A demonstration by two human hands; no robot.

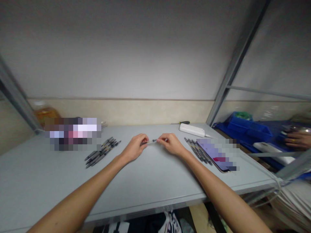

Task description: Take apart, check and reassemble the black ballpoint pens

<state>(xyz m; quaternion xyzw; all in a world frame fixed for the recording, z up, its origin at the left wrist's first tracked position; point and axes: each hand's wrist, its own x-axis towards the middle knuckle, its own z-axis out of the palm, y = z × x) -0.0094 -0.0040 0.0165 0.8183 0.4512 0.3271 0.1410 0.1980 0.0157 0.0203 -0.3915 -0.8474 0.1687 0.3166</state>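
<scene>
Over the middle of the grey table, my left hand (134, 148) and my right hand (172, 144) face each other, fingers pinched. Between them runs a slim pen (152, 142), dark towards both hands and pale or translucent in its middle. The left fingers close on one end, the right fingertips on the other. Whether it is one piece or separate parts is too small to tell. Left of my left hand lies a loose pile of dark grey pens (103, 152). Several similar pens (198, 151) lie side by side to the right of my right hand.
A phone (213, 155), partly blurred out, lies beside the right-hand pens. Behind it are a white power strip (191, 130) and a screwdriver (184, 123). A pixelated object (75, 134) and an amber bottle (47, 115) stand left. Another person's hand (298, 139) shows near blue bins (250, 126).
</scene>
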